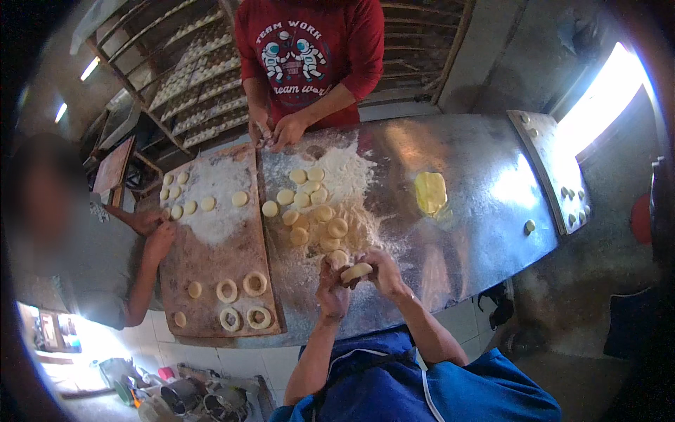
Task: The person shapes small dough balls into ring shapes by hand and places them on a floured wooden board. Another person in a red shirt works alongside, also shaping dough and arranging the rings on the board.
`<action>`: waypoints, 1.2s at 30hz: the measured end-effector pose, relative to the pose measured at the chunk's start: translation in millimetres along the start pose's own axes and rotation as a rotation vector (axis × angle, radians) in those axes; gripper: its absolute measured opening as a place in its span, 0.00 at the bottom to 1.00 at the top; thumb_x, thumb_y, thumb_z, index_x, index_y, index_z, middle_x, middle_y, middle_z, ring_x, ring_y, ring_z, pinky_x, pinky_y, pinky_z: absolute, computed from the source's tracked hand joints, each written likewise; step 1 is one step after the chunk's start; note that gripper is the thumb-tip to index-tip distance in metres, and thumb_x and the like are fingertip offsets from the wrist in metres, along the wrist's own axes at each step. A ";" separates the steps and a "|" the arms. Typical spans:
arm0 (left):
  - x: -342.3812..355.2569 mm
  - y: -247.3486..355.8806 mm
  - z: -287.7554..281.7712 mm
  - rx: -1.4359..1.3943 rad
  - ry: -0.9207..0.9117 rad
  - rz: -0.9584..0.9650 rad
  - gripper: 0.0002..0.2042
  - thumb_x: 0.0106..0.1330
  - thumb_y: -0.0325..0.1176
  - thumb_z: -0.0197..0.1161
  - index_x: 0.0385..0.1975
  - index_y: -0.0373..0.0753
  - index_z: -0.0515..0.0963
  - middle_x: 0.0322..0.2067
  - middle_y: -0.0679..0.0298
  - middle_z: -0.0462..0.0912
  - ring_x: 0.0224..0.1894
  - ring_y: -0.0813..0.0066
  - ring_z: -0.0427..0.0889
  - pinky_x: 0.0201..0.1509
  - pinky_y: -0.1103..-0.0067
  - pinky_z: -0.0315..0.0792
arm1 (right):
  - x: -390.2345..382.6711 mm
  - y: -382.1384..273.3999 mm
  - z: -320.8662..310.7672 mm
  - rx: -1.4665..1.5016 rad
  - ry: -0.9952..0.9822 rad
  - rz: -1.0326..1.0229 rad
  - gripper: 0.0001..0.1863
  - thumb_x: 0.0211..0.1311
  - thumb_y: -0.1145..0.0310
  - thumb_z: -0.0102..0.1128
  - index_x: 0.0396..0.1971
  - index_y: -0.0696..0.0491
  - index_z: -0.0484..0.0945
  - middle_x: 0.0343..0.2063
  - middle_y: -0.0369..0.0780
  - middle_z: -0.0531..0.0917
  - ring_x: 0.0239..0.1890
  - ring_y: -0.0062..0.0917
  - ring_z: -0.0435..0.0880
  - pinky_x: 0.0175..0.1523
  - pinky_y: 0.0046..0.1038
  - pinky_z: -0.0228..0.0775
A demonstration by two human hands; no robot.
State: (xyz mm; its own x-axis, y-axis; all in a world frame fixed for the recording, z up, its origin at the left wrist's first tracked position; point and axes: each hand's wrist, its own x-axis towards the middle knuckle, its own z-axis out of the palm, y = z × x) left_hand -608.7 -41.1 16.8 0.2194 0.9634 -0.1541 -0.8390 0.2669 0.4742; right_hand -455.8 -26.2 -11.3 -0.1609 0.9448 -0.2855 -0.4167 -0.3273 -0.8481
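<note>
Near the front edge of the metal table, my left hand (332, 290) and my right hand (387, 274) are closed on a pale, rounded piece of dough (357, 273) between them. My fingers partly cover it, so its full shape is hidden. Another dough round (338, 258) is at my left fingertips; whether I hold it or it lies on the table I cannot tell. Just beyond, several dough rounds (337, 227) rest on tan powder (360, 226), and paler dough rounds (298, 176) lie farther off in white flour (349, 169).
A floured wooden board (211, 264) at left carries dough rounds and rings (254, 284); a co-worker's hands (158, 235) touch its left side. Across the table, a person in red (309, 63) works with both hands. A yellow slab (430, 193) and another board (555, 169) are rightward.
</note>
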 end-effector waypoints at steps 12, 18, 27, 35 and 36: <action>-4.6 37.2 -5.4 1.143 0.185 0.458 0.16 0.69 0.43 0.44 0.25 0.39 0.66 0.20 0.66 0.66 0.22 0.77 0.67 0.27 0.74 0.64 | -7.7 10.0 66.9 -0.790 0.043 -0.164 0.28 0.72 0.52 0.36 0.34 0.61 0.78 0.26 0.50 0.80 0.25 0.44 0.77 0.35 0.40 0.69; -19.3 44.1 -45.6 0.850 0.226 0.273 0.21 0.70 0.47 0.43 0.23 0.34 0.65 0.17 0.59 0.65 0.22 0.71 0.68 0.26 0.69 0.64 | -30.5 -6.5 130.3 -0.592 0.112 -0.205 0.29 0.69 0.51 0.36 0.24 0.61 0.76 0.18 0.52 0.77 0.25 0.47 0.77 0.35 0.40 0.67; -44.0 71.0 -81.0 0.935 0.031 0.331 0.16 0.71 0.41 0.44 0.28 0.36 0.70 0.24 0.63 0.72 0.21 0.71 0.72 0.25 0.75 0.66 | -41.6 15.5 161.3 -0.860 0.070 -0.233 0.28 0.69 0.53 0.38 0.24 0.61 0.78 0.16 0.53 0.74 0.20 0.43 0.73 0.33 0.38 0.65; -66.9 104.4 -96.3 1.067 0.041 0.365 0.10 0.65 0.34 0.50 0.23 0.38 0.69 0.22 0.65 0.70 0.24 0.68 0.72 0.28 0.74 0.66 | -50.1 29.4 193.0 -0.795 -0.072 -0.219 0.27 0.71 0.56 0.36 0.23 0.59 0.78 0.15 0.51 0.72 0.15 0.38 0.72 0.27 0.37 0.65; -69.0 109.9 -93.1 1.157 0.038 0.429 0.11 0.65 0.34 0.49 0.21 0.38 0.68 0.22 0.64 0.69 0.24 0.67 0.71 0.28 0.74 0.66 | -45.8 36.3 188.1 -0.862 -0.180 -0.345 0.27 0.71 0.56 0.36 0.25 0.59 0.80 0.15 0.52 0.72 0.15 0.38 0.73 0.27 0.38 0.65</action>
State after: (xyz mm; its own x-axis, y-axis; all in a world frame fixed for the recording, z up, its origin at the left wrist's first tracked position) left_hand -762.4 -80.6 -1.2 0.0040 0.9823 0.1875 0.0988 -0.1870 0.9774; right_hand -631.8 -84.7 54.9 -0.3177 0.9466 0.0545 0.3266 0.1632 -0.9310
